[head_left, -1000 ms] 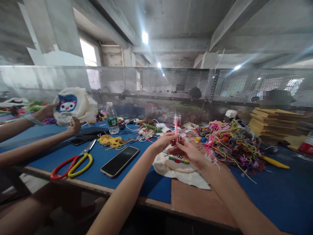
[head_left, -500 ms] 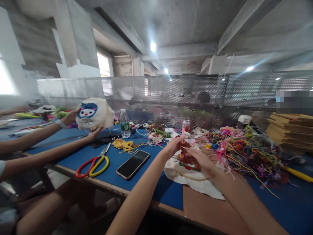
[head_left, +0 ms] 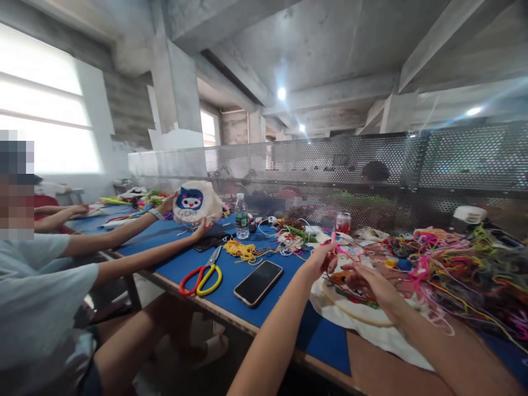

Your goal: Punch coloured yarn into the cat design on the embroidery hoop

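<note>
Phone (head_left: 258, 282) on the table (head_left: 324, 333), scissors (head_left: 212, 259) to its left, string (head_left: 240, 251) behind it, bottle (head_left: 241, 221) behind the string, cloth (head_left: 328, 302) right of the phone, can (head_left: 343, 223) behind the cloth

The phone (head_left: 258, 282) has a smooth, glossy black screen. Scissors (head_left: 202, 273) look like shiny metal blades with smooth red and yellow plastic handles. Water bottle (head_left: 241, 216) is clear, glossy plastic, the near hoop (head_left: 358, 318) seems like pale wood on matt white cloth (head_left: 330, 308), and the far partition (head_left: 317, 159) is perforated metal, kinda shiny.
</note>
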### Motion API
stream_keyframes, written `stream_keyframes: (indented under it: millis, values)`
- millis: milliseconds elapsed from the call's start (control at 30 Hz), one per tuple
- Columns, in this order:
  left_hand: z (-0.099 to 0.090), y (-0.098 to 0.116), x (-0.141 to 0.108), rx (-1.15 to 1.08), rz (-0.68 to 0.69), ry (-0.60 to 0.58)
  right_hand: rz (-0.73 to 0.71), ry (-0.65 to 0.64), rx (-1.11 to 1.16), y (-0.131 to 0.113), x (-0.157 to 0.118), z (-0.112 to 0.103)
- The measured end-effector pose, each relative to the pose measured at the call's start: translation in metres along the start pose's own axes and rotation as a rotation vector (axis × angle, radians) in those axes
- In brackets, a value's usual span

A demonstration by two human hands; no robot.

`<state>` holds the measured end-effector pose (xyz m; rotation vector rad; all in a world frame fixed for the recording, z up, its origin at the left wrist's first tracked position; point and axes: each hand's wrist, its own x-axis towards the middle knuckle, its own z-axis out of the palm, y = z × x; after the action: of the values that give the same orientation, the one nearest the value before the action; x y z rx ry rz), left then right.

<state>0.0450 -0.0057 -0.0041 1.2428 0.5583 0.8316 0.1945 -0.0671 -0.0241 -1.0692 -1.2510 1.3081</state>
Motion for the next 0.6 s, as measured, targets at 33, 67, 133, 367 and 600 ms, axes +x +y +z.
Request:
stream_keyframes:
  millis: [33, 67, 133, 367, 600]
  values:
    - [0.001, 0.000, -0.001, 0.033, -0.025, -0.049, 0.004, 0.017, 0.012, 0.000, 0.000, 0.000]
    - [0.002, 0.000, -0.002, 0.073, -0.064, -0.105, 0.013, 0.030, 0.029, 0.000, 0.001, 0.000]
    - [0.004, 0.002, -0.006, 0.163, -0.153, -0.209, 0.048, 0.054, 0.074, -0.001, 0.001, -0.001]
    - [0.012, 0.010, -0.015, 0.316, -0.286, -0.384, -0.004, 0.084, 0.194, -0.013, 0.002, -0.012]
    - [0.001, 0.013, -0.012, 0.502, -0.268, -0.404, -0.183, 0.176, 0.350, -0.021, 0.012, -0.035]
